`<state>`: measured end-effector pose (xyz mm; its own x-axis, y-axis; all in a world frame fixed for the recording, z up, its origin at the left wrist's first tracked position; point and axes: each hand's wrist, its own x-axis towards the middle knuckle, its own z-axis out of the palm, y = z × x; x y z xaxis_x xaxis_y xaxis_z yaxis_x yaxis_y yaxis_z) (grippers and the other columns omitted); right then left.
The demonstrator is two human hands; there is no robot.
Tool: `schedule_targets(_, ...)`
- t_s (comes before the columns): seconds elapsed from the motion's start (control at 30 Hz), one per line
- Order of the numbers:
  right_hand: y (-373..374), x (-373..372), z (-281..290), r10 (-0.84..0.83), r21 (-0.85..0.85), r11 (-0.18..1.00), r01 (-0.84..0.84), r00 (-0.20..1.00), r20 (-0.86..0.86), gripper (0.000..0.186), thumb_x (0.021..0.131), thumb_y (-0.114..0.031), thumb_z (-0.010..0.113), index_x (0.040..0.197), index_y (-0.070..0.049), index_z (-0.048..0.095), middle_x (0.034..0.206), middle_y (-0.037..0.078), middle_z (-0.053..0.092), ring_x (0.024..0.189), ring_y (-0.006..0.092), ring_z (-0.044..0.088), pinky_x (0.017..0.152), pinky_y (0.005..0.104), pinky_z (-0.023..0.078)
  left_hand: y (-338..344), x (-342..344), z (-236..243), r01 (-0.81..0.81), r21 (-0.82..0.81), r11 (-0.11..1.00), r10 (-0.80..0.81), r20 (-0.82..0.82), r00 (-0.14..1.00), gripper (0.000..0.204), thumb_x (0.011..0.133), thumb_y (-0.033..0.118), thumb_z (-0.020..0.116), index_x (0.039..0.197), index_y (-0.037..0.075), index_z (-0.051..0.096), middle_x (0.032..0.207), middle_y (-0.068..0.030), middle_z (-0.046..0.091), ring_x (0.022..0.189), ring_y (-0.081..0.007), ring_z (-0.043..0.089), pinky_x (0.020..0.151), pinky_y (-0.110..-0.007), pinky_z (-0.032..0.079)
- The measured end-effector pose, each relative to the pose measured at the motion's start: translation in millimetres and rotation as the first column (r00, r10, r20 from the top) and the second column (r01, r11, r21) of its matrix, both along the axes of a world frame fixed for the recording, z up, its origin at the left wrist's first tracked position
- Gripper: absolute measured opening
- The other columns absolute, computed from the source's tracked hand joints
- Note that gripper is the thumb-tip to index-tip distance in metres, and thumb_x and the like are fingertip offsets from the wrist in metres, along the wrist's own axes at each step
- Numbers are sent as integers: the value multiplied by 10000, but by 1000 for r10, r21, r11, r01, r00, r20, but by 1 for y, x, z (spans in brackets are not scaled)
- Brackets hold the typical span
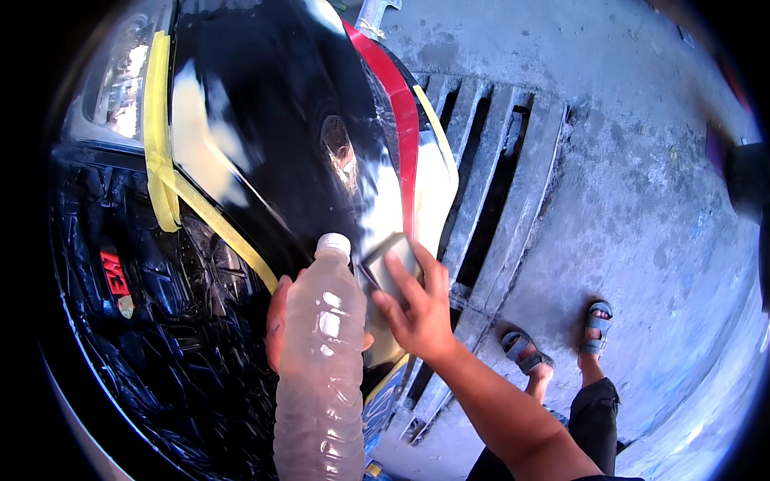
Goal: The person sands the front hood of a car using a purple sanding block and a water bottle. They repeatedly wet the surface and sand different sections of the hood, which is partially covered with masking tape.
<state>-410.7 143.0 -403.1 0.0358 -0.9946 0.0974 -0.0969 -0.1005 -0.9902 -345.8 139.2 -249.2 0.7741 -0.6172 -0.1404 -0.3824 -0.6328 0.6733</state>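
My left hand (277, 325) is wrapped around a clear, ribbed plastic bottle (321, 377) of cloudy liquid. A white cap tops the bottle, which hides most of that hand's fingers. In my right hand (417, 313) is a greyish rectangular sanding block (391, 260), slightly blurred, pressed against the front corner of a car's bumper (273, 104). The bumper is glossy black with pale, sanded-looking patches. Red tape (393, 88) runs down its right side, and the block rests near the tape's lower end. The bottle's cap is just left of the block.
Yellow masking tape (159, 120) edges the headlight and the bumper's left border. A black grille (184, 345) with a red badge (114, 272) fills the lower left. Right of the car, a slotted drain grate (489, 160) crosses the concrete floor (634, 160). My sandalled feet (529, 353) stand beside it.
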Motion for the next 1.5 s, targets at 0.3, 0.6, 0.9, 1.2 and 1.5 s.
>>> schedule_targets(0.3,-47,5,8,-57,-77,995,58,998,21,545,826,-268,748,1340,-176,593,1387,219,460,1125,388,508,962,481,393,-1,8,-12,197,-10,980,-192,170,967,817,817,304,772,1417,-16,319,1307,-225,558,1132,-325,614,987,-456,483)
schedule_targets(0.6,-101,1,11,-91,-107,990,96,994,58,553,844,-261,727,1366,-202,554,1398,233,432,1124,441,496,975,498,396,2,24,-15,419,13,908,-393,377,839,747,839,302,755,1401,-1,366,1297,-223,564,1124,-326,615,968,-454,506)
schedule_targets(0.9,-20,-2,-15,-10,-70,997,14,998,55,560,827,-245,748,1354,-165,574,1425,226,427,1163,415,497,993,483,392,26,32,-9,602,65,796,-537,533,653,680,861,299,738,1385,14,413,1287,-221,570,1116,-327,617,949,-453,529)
schedule_targets(1.2,-14,-18,-8,69,71,995,-69,998,3,560,860,-300,699,1388,-204,538,1370,236,463,1160,444,495,974,504,413,21,26,-12,718,231,657,-682,589,434,1060,748,291,860,1492,32,150,1452,-261,395,1275,-365,501,1041,-429,472)
schedule_targets(1.5,80,-104,19,154,535,748,-392,888,434,783,837,-356,766,1448,-32,399,1275,210,539,1177,380,524,1045,473,407,11,8,-14,276,-29,961,-275,37,961,690,836,337,675,1433,95,427,1339,-153,556,1137,-331,598,980,-447,506)
